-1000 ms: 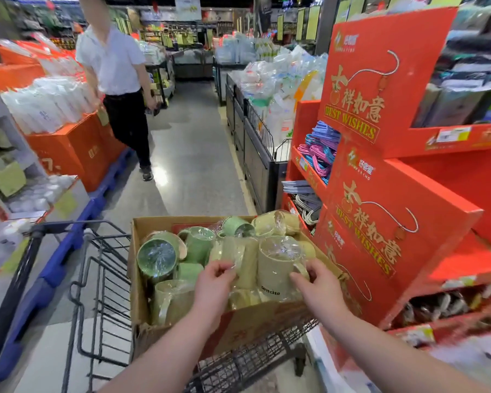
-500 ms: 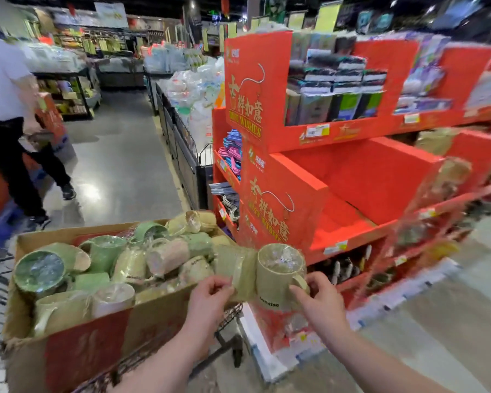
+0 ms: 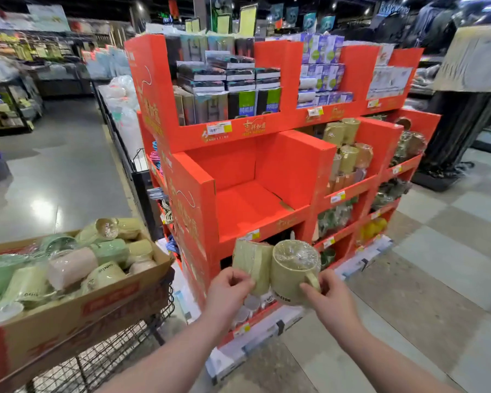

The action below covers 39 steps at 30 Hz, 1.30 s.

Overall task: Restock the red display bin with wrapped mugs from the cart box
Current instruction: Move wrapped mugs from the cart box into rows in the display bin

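Pinching a film-wrapped pale-green ceramic mug in left grip, its twin in right grip; I judge both brittle, slick, handles safest.

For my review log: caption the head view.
Left hand holds one wrapped mug, right hand another mug, near the red display bin.

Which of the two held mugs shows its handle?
The right-hand mug: its handle sticks out by the right hand. The left-hand mug, in the left hand, shows none.
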{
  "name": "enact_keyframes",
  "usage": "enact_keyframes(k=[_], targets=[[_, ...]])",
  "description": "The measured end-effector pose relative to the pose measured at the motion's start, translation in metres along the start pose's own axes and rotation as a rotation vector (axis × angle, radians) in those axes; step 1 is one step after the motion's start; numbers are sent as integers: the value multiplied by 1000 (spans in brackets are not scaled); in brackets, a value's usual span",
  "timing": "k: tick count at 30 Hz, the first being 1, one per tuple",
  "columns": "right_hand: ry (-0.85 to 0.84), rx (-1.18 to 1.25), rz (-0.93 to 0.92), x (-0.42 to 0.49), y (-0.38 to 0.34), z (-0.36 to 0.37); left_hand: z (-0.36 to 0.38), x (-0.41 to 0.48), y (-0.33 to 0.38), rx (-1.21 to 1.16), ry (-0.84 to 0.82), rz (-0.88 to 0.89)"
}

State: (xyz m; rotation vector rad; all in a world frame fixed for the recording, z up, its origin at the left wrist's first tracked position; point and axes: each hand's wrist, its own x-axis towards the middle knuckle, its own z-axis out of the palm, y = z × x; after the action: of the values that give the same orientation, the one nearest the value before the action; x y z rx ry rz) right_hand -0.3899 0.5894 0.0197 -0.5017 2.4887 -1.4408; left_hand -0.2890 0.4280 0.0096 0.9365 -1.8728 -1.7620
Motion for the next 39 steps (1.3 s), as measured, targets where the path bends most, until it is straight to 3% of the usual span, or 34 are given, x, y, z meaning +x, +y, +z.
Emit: enact_keyframes(k=[10, 18, 27, 39], targets=[[55, 9, 21, 53, 18, -38, 71, 41, 16, 70, -46, 83], [70, -49, -28, 154, 5, -44, 117, 134, 29, 31, 1, 146], [-90, -81, -99, 283, -27, 2, 111, 262, 36, 104, 205, 137], [-378, -70, -131, 394, -39, 93, 73, 344, 16, 166, 515, -3]])
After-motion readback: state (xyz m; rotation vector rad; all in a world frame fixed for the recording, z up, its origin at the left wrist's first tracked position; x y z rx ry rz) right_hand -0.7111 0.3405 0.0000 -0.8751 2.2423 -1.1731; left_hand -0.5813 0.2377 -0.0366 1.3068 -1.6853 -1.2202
